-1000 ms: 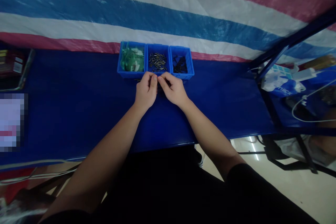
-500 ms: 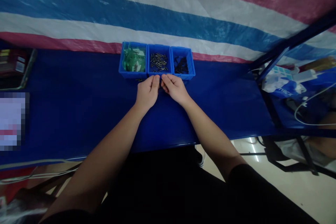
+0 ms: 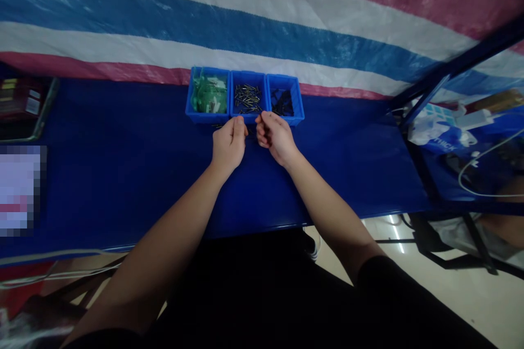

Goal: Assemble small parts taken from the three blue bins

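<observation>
Three blue bins stand in a row at the back of the blue table (image 3: pixel 123 163): the left bin (image 3: pixel 207 95) holds green parts, the middle bin (image 3: pixel 247 96) small dark metal pins, the right bin (image 3: pixel 284 99) black parts. My left hand (image 3: pixel 229 143) rests just in front of the middle bin, fingers curled together in a pinch. My right hand (image 3: pixel 276 136) is beside it, fingers curled, its fingertips at the front rim between the middle and right bins. What either hand holds is too small to make out.
A striped red, white and blue tarp (image 3: pixel 262 16) hangs behind the table. A tray with boxes (image 3: pixel 22 106) sits at the far left. To the right, a dark frame (image 3: pixel 426 92) separates another table with a plastic bag (image 3: pixel 438 131) and white cable (image 3: pixel 487 174).
My hands were touching in front of the middle bin; they have drawn slightly apart. My right hand has lifted and curled toward the bins' front rim.
</observation>
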`<state>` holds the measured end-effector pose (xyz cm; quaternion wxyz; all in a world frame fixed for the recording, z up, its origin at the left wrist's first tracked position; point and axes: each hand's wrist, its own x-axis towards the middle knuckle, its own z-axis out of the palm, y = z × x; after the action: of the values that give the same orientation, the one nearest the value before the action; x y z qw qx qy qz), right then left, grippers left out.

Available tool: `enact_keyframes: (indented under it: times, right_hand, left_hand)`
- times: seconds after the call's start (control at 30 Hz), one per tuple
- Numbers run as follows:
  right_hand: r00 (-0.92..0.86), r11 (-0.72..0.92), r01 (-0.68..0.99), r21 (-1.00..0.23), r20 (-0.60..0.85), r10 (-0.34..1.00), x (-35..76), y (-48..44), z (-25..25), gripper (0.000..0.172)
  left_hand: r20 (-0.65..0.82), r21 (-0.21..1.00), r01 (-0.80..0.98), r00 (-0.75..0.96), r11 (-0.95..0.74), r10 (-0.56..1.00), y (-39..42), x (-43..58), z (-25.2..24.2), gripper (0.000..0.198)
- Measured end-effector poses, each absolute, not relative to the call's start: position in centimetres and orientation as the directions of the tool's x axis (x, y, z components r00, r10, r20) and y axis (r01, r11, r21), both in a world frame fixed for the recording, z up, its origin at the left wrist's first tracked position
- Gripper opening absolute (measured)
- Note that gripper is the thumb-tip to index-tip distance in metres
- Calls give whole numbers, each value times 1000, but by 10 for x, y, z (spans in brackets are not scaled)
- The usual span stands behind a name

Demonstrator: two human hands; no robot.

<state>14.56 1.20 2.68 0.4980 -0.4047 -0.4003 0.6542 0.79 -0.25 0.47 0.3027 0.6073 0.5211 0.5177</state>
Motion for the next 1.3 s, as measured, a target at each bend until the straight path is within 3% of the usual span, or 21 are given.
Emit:
enact_keyframes:
  times: [0.17, 0.5, 0.7, 0.8, 0.9, 1.0, 1.13, 1.3]
  right_hand:
    - [-80, -69, -174, -982, -56, 995, 143, 10, 25, 29]
    - [122, -128, -27, -991, -130, 984, 149, 15, 18, 45]
    - [57, -115, 11, -993, -114, 992, 149, 16, 17, 46]
    - [-24, -8, 160, -987, -12, 1000, 149, 13, 15, 38]
    - [-185, 206, 456, -866, 134, 974, 150, 8, 15, 21]
    - [-307, 321, 656, -683, 146, 940, 149, 4, 16, 13]
    - [-341, 328, 758, -564, 87, 936, 147, 3, 17, 14]
    - [-342, 322, 784, -531, 63, 938, 147, 3, 17, 11]
  left_hand:
    - [318, 903, 333, -97, -271, 943, -3, 8, 5, 48]
    - [311, 906, 327, -88, -268, 946, -2, 8, 4, 47]
    - [299, 910, 320, -69, -262, 952, -3, 9, 4, 47]
    - [302, 905, 336, -71, -262, 951, -3, 8, 4, 47]
    - [316, 895, 352, -64, -275, 947, -3, 7, 5, 48]
    - [328, 887, 360, -51, -289, 943, -3, 7, 6, 49]
    - [326, 886, 369, -62, -282, 943, -3, 7, 6, 48]
    - [321, 886, 373, -68, -274, 945, -3, 7, 6, 47]
